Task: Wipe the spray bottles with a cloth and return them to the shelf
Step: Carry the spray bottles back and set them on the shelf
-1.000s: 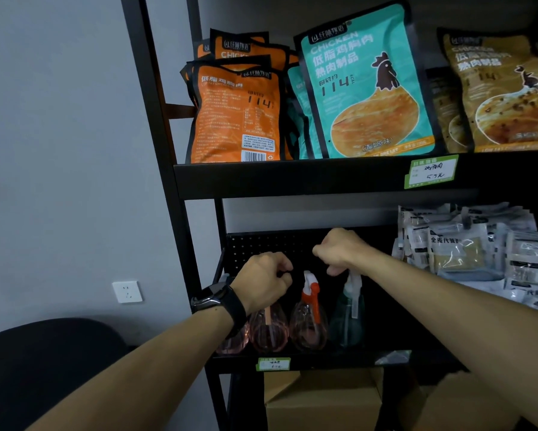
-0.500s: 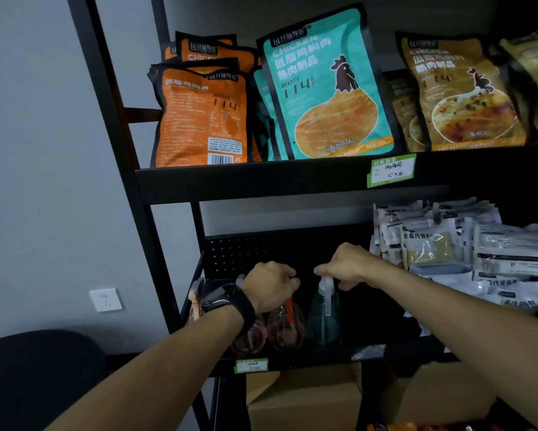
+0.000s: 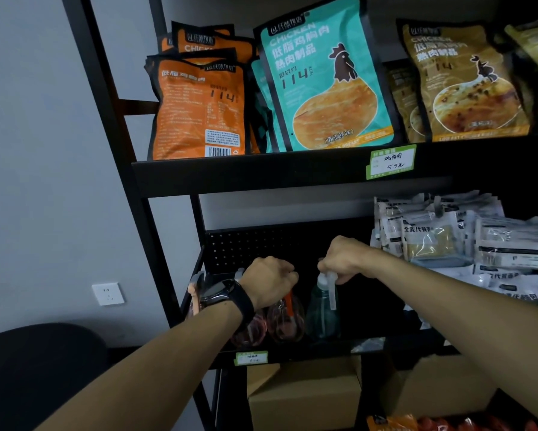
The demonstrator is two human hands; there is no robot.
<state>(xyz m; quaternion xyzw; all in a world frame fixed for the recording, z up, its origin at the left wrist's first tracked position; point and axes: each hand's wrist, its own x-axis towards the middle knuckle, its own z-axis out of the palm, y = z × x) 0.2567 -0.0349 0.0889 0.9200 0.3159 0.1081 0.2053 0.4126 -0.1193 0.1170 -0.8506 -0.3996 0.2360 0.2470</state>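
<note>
Several spray bottles stand in a row on the lower shelf (image 3: 292, 353) of a black rack. My right hand (image 3: 343, 259) is closed around the white trigger head of a green spray bottle (image 3: 322, 309). My left hand (image 3: 269, 279), with a black watch on the wrist, is closed over the orange head of a pink spray bottle (image 3: 284, 318). Another pink bottle (image 3: 250, 332) sits partly hidden behind my left wrist, and one more bottle head (image 3: 196, 283) shows at the far left. No cloth is in view.
Orange, teal and brown food pouches (image 3: 323, 82) fill the upper shelf. White packets (image 3: 466, 241) are stacked right of the bottles. Cardboard boxes (image 3: 305, 396) sit below the lower shelf. A black chair (image 3: 37, 368) and a wall socket (image 3: 107, 293) are at the left.
The view has shifted slightly. My left hand has come down onto the pink bottle's orange head, and my right hand has closed on the green bottle's trigger head.
</note>
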